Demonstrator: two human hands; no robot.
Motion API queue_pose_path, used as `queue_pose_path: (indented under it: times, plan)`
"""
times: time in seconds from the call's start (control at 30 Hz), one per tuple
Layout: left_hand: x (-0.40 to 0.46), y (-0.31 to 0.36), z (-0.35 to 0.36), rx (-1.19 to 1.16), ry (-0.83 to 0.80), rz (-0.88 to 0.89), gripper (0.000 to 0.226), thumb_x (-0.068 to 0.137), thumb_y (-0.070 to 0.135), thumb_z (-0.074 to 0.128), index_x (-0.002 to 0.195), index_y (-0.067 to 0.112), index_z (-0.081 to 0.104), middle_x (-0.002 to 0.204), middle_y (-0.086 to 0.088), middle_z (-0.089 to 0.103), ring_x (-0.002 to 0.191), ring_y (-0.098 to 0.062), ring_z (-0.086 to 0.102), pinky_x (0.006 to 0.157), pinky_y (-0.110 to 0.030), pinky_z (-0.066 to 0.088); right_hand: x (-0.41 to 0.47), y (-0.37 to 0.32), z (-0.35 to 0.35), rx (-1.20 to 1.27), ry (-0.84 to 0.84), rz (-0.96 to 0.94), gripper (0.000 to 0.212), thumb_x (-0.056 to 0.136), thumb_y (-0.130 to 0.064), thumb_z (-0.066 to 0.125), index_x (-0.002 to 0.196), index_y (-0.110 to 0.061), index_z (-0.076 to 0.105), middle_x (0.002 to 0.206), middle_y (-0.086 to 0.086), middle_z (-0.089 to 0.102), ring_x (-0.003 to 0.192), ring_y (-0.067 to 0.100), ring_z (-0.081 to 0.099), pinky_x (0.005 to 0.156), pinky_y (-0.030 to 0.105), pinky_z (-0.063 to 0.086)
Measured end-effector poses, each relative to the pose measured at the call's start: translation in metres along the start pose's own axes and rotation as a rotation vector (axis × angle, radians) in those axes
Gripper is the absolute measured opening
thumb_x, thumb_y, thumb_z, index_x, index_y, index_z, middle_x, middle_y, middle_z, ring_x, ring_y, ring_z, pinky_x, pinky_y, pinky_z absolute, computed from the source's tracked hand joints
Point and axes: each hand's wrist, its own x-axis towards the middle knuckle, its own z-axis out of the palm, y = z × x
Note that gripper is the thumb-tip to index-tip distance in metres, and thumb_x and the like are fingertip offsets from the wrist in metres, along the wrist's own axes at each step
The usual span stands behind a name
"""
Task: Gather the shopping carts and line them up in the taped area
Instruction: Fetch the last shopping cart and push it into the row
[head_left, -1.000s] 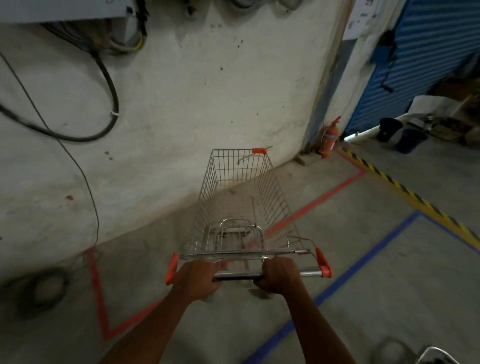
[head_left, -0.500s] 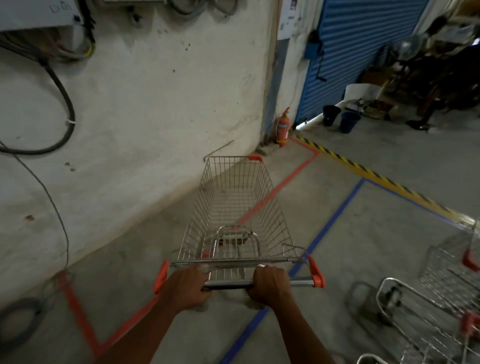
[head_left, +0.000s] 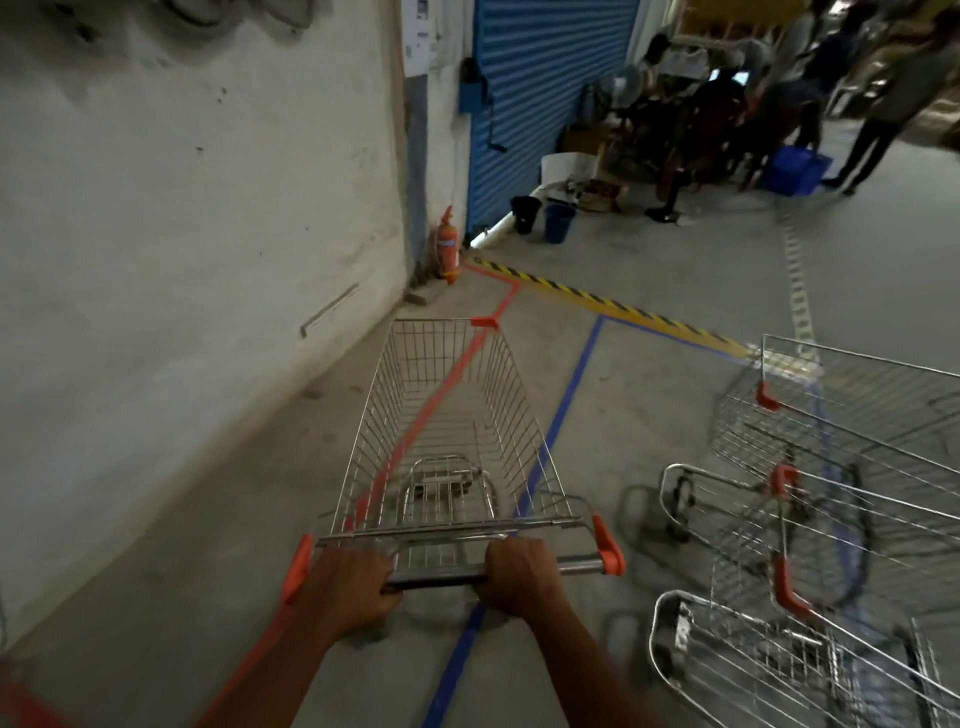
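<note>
A whitewashed wall (head_left: 182, 218) is seen along the left, with bare concrete floor (head_left: 156, 545) at its foot. A red tape line (head_left: 244, 670) is laid on the floor from the lower left edge, passing under a wire shopping cart (head_left: 447, 431) and running on toward a red fire extinguisher (head_left: 447, 247) stood at the wall's far corner. The cart is placed at the centre, pointed away from the camera, straddling the red line, with a blue tape line (head_left: 566, 405) just beside its right side. Its chrome handle bar (head_left: 436, 574), capped in orange at both ends, is grasped by the left hand (head_left: 348, 587) near the left end and by the right hand (head_left: 522, 577) near the middle — fingers of both are curled over the bar. Beyond the cart, a blue roller shutter (head_left: 550, 93) is seen, and a yellow-and-black striped tape (head_left: 613, 304) is laid across the floor from the extinguisher toward the right. Two buckets (head_left: 543, 218) are set on the floor before the shutter. Farther right, in the background, several people (head_left: 779, 104) are gathered around a blue crate (head_left: 797, 169). At the right edge, more wire carts (head_left: 831, 519) with orange trim are stood near the held cart but apart from it — blurred, so their exact number cannot be told.
</note>
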Motion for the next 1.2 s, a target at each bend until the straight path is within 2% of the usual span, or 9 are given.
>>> queue_pose_path:
  times: [0.17,0.3,0.43,0.57,0.7,0.8,0.9,1.0,1.2]
  plan:
    - [0.018,-0.032,0.011,0.001,-0.007,0.072,0.058,0.074,0.067,0.036,0.106,0.031,0.068,0.092,0.001,0.070,0.084,-0.021,0.067,0.072,-0.035,0.053,0.010,-0.025,0.002,-0.029,0.011,0.109,0.035,0.091,-0.056,0.053,0.100,-0.024,0.065,0.092,0.001,0.068,0.085,0.021,0.066,0.081,0.039,0.056]
    - [0.036,-0.053,0.007,0.004,0.017,0.175,0.058,0.075,0.064,0.037,0.110,0.030,0.069,0.090,0.001,0.071,0.084,-0.022,0.068,0.070,-0.035,0.051,0.021,-0.039,0.003,0.004,0.031,0.180,0.037,0.092,-0.060,0.050,0.090,-0.025,0.060,0.084,-0.002,0.062,0.077,0.017,0.062,0.077,0.034,0.055]
    - [0.060,-0.070,0.002,0.002,0.043,0.264,0.053,0.074,0.060,0.040,0.102,0.026,0.070,0.092,-0.002,0.073,0.085,-0.025,0.069,0.069,-0.035,0.051,0.036,-0.044,0.001,0.003,0.075,0.234,0.040,0.093,-0.065,0.047,0.081,-0.027,0.055,0.078,-0.004,0.059,0.069,0.016,0.059,0.070,0.029,0.050]
    - [0.097,-0.086,-0.001,-0.010,0.024,0.348,0.063,0.070,0.061,0.036,0.117,0.032,0.067,0.093,0.000,0.073,0.087,-0.023,0.069,0.072,-0.036,0.054,0.059,-0.046,-0.008,0.029,0.037,0.278,0.043,0.090,-0.064,0.049,0.085,-0.024,0.063,0.076,-0.005,0.057,0.072,0.017,0.063,0.071,0.031,0.054]
    - [0.153,-0.091,-0.007,0.015,0.020,0.423,0.063,0.072,0.061,0.038,0.120,0.032,0.065,0.099,0.002,0.072,0.093,-0.022,0.068,0.075,-0.037,0.054,0.093,-0.020,-0.021,0.072,-0.025,0.256,0.035,0.088,-0.059,0.055,0.081,-0.026,0.062,0.073,-0.007,0.060,0.066,0.013,0.059,0.061,0.027,0.048]
    - [0.204,-0.090,-0.017,0.007,0.016,0.426,0.056,0.071,0.060,0.039,0.109,0.030,0.067,0.097,0.002,0.072,0.091,-0.022,0.068,0.074,-0.037,0.055,0.125,0.004,-0.032,0.116,-0.019,0.274,0.036,0.087,-0.059,0.056,0.077,-0.025,0.061,0.070,-0.007,0.060,0.063,0.012,0.060,0.056,0.025,0.048]
    - [0.259,-0.086,-0.032,0.018,0.013,0.419,0.039,0.072,0.057,0.044,0.093,0.030,0.064,0.093,0.003,0.073,0.087,-0.022,0.070,0.071,-0.036,0.054,0.168,0.034,-0.044,0.154,0.017,0.298,0.038,0.086,-0.061,0.056,0.074,-0.025,0.056,0.071,-0.006,0.061,0.064,0.013,0.061,0.061,0.029,0.054]
    - [0.315,-0.079,-0.047,0.037,-0.027,0.443,0.038,0.073,0.054,0.046,0.098,0.032,0.063,0.095,0.004,0.073,0.090,-0.021,0.070,0.073,-0.035,0.052,0.205,0.065,-0.058,0.170,0.006,0.315,0.040,0.087,-0.063,0.054,0.080,-0.024,0.061,0.074,-0.006,0.063,0.069,0.012,0.064,0.070,0.035,0.060]
    - [0.420,-0.050,-0.082,0.095,-0.193,0.456,0.028,0.081,0.047,0.058,0.102,0.029,0.068,0.102,0.004,0.070,0.095,-0.018,0.067,0.070,-0.030,0.039,0.269,0.126,-0.083,0.173,0.051,0.391,0.039,0.086,-0.061,0.057,0.087,-0.023,0.066,0.077,-0.003,0.064,0.070,0.014,0.064,0.069,0.036,0.060]
